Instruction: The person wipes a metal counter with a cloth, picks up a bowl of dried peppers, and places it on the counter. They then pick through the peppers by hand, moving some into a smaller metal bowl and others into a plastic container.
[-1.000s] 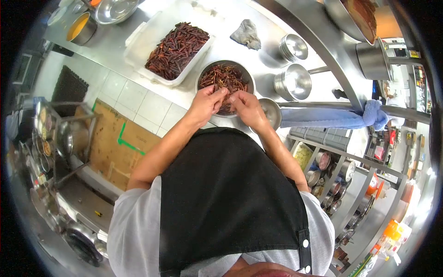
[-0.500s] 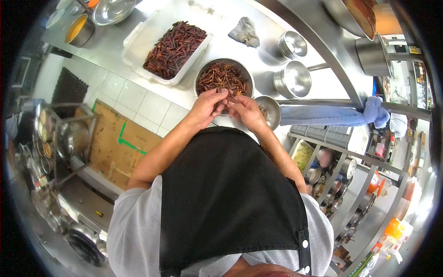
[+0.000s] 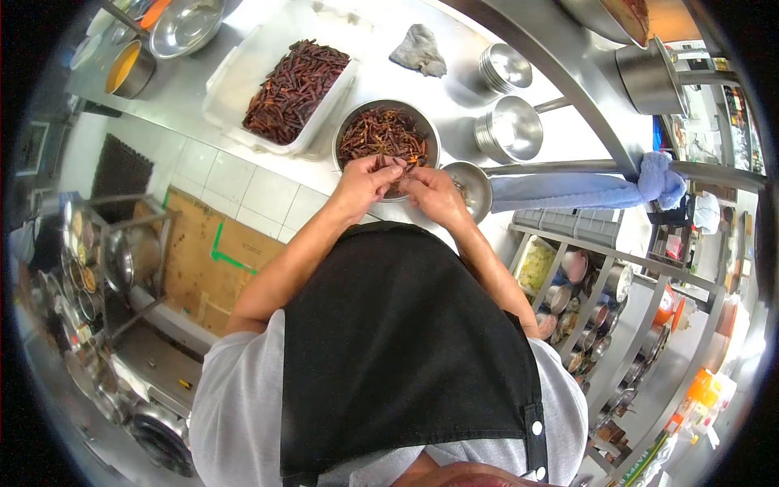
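Note:
Over the near edge of a metal bowl filled with dried red chilies, my two hands meet fingertip to fingertip. My left hand is closed in a pinch on a dark dried chili, mostly hidden by the fingers. Pinched closed at the same spot is my right hand, its fingertips on the chili too. A smaller metal bowl with some bits inside sits just beyond my right hand. Beyond the filled bowl, to the left, a white plastic tub holds a heap of darker whole dried chilies.
A crumpled grey cloth lies on the steel counter. Stacked metal bowls stand at right, near a rail with a knotted blue towel. A pot of yellow liquid is far left. Flattened cardboard covers the floor.
The view has shifted a little, so the counter items sit slightly further left. Both hands stay together over the bowl, with small finger movements.

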The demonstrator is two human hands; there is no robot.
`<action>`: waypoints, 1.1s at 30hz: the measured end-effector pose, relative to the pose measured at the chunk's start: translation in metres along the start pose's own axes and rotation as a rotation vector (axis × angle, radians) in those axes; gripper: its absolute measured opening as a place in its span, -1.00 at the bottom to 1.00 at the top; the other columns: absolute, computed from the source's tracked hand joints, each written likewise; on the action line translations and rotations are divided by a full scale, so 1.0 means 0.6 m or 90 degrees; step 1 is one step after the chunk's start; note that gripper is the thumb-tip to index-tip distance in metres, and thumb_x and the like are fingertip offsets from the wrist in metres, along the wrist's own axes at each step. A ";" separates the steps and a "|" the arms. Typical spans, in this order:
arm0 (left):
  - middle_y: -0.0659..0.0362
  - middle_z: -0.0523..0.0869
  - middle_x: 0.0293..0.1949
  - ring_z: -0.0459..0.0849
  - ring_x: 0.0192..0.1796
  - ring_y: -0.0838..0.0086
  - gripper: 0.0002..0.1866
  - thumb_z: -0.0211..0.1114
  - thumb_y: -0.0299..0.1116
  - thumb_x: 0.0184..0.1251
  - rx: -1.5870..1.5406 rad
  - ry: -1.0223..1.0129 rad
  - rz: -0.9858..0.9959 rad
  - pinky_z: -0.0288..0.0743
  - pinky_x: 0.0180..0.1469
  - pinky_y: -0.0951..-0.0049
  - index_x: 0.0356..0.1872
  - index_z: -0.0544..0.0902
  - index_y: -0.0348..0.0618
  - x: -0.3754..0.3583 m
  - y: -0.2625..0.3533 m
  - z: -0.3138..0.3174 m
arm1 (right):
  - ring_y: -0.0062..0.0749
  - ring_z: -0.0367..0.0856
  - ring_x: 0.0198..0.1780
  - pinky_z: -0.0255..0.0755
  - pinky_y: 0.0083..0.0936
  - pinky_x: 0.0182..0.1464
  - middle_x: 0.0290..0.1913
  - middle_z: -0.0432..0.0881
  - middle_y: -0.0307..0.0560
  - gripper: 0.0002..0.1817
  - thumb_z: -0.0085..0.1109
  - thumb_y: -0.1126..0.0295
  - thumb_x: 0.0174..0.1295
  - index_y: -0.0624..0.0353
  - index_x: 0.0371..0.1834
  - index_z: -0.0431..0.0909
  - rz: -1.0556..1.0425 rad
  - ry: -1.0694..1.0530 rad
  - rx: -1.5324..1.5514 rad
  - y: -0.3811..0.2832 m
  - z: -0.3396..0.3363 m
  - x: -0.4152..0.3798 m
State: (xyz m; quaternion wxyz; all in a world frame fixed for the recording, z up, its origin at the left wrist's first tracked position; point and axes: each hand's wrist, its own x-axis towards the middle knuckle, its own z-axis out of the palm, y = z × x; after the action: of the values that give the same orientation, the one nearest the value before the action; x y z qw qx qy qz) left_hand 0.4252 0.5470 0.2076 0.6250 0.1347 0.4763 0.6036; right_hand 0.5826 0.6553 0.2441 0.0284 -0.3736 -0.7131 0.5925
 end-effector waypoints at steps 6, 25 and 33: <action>0.30 0.57 -0.43 0.42 -0.51 0.67 -0.89 0.35 -0.38 0.50 -0.269 -0.110 -0.102 0.21 -0.57 0.66 -0.13 0.67 -0.20 -0.010 0.007 -0.007 | -0.14 0.69 -0.31 0.50 -0.29 -0.25 -0.32 0.69 0.10 -0.86 0.28 0.45 0.36 0.32 -0.21 0.71 -0.317 0.036 -0.131 -0.008 0.001 -0.022; -0.08 0.78 0.01 0.72 0.08 -0.02 -0.67 0.35 -0.23 0.41 0.982 0.282 0.320 0.55 0.21 0.14 0.05 0.75 -0.23 0.051 0.277 -0.208 | 0.07 0.69 0.08 0.57 -0.06 0.11 0.03 0.70 0.07 -0.69 0.20 0.18 0.34 0.09 0.00 0.77 -0.060 0.122 -0.506 0.022 -0.058 -0.002; 0.00 0.80 0.06 0.69 0.17 0.02 -0.82 0.38 -0.34 0.37 0.942 0.467 0.700 0.57 0.21 0.12 -0.14 0.80 -0.20 0.010 0.246 -0.168 | 0.09 0.71 -0.02 0.56 -0.04 0.05 -0.12 0.73 0.11 -0.72 0.28 0.18 0.36 0.19 -0.26 0.76 -0.073 -0.009 -0.597 0.027 0.080 0.133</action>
State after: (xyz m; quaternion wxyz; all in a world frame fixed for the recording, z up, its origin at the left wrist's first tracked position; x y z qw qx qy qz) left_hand 0.2551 0.5461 0.2635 -0.1700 0.4980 0.7682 0.3647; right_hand 0.5099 0.6612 0.1836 -0.1152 -0.3020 -0.9235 0.2067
